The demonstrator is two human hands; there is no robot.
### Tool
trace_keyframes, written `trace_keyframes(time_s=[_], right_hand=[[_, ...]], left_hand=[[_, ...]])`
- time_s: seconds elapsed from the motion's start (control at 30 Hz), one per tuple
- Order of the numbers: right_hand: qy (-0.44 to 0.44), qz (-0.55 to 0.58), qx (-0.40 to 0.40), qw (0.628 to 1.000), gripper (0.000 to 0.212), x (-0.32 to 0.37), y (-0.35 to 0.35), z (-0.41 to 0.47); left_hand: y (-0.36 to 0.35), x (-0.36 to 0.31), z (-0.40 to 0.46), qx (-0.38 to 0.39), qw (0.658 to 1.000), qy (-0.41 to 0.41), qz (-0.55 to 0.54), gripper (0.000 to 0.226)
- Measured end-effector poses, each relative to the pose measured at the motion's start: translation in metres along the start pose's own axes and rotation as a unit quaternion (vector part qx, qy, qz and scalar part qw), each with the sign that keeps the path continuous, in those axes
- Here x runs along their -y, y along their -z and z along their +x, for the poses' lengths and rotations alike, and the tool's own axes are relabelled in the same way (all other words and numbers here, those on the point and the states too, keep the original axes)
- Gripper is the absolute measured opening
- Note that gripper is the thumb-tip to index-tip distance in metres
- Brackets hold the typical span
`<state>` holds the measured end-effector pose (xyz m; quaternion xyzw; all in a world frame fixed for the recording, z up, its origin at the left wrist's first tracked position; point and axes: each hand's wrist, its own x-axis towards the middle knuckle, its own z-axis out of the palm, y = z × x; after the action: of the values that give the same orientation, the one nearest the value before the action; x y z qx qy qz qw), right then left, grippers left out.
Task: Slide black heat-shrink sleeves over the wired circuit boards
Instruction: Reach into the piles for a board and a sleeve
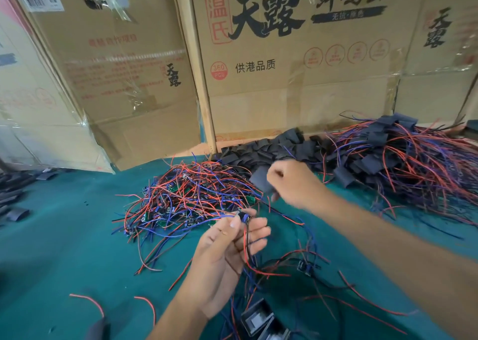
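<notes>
Centrally, left hand [230, 246] pinches a wired board [243, 216]; right hand [292, 181] grips a black sleeve [261, 180] near the table's [64, 236] far edge

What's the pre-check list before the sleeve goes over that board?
1. Left hand pinches a wired board: ok.
2. Right hand holds a black sleeve: ok.
3. Sleeve mouth open: cannot tell, blurred.
4. Sleeve lined up with board: not ok, they are apart.
5. Board's wires gathered: not ok, they trail loose below the hand.
6. Spare sleeves pile in reach: ok.
</notes>
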<state>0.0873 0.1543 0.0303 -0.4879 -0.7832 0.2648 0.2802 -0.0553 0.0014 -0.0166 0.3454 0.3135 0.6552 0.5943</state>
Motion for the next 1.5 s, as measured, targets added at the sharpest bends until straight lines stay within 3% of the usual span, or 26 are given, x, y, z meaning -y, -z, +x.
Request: trace_keyframes(time_s=[0.1,0.17,0.27,0.33,0.4,0.47,0.5,0.57,0.63,0.77,1.0,1.23,1.5], right_hand=[[0.03,0.072,0.066,0.995,0.02,0.003,-0.005,-0.074],[-0.006,0.215,0.091,0.972,0.019,0.004,-0.006,-0.106],[-0.082,0.454,0.129,0.878,0.011,0.002,-0.005,-0.128],[-0.099,0.532,0.172,0.823,0.008,-0.002,-0.004,-0.133],[-0.099,0.56,0.194,0.799,0.018,-0.007,-0.004,-0.133],[-0.098,0.552,0.173,0.81,0.032,-0.015,-0.003,-0.129],[-0.088,0.513,0.147,0.841,0.035,-0.021,-0.002,-0.126],[-0.035,0.332,0.091,0.938,0.037,-0.035,0.007,-0.119],[0.046,0.15,0.075,0.985,0.04,-0.046,0.019,-0.116],[0.146,0.04,0.068,0.986,0.047,-0.052,0.022,-0.117],[0.171,-0.032,0.049,0.984,0.048,-0.05,0.012,-0.121],[0.175,-0.016,0.051,0.983,0.045,-0.044,-0.003,-0.123],[0.185,-0.018,0.047,0.981,0.044,-0.038,-0.01,-0.127]], left_hand=[[-0.004,0.002,-0.004,0.038,0.999,0.028,-0.015,0.029],[-0.008,0.003,-0.007,0.059,0.997,0.045,-0.029,0.036],[-0.012,0.005,-0.01,0.093,0.993,0.063,-0.045,0.034],[-0.014,0.007,-0.011,0.113,0.99,0.07,-0.047,0.032],[-0.015,0.008,-0.011,0.115,0.99,0.072,-0.043,0.035],[-0.015,0.007,-0.01,0.097,0.993,0.061,-0.033,0.04],[-0.013,0.006,-0.008,0.077,0.996,0.046,-0.028,0.041],[-0.009,0.0,-0.004,0.022,0.999,0.009,-0.032,0.029],[-0.001,-0.006,0.002,-0.026,0.998,-0.026,-0.054,0.023],[0.012,-0.018,0.009,-0.09,0.988,-0.061,-0.111,0.034],[0.016,-0.022,0.01,-0.108,0.98,-0.056,-0.158,0.042],[0.01,-0.022,0.009,-0.099,0.977,-0.046,-0.181,0.031],[0.005,-0.023,0.007,-0.094,0.976,-0.046,-0.193,0.034]])
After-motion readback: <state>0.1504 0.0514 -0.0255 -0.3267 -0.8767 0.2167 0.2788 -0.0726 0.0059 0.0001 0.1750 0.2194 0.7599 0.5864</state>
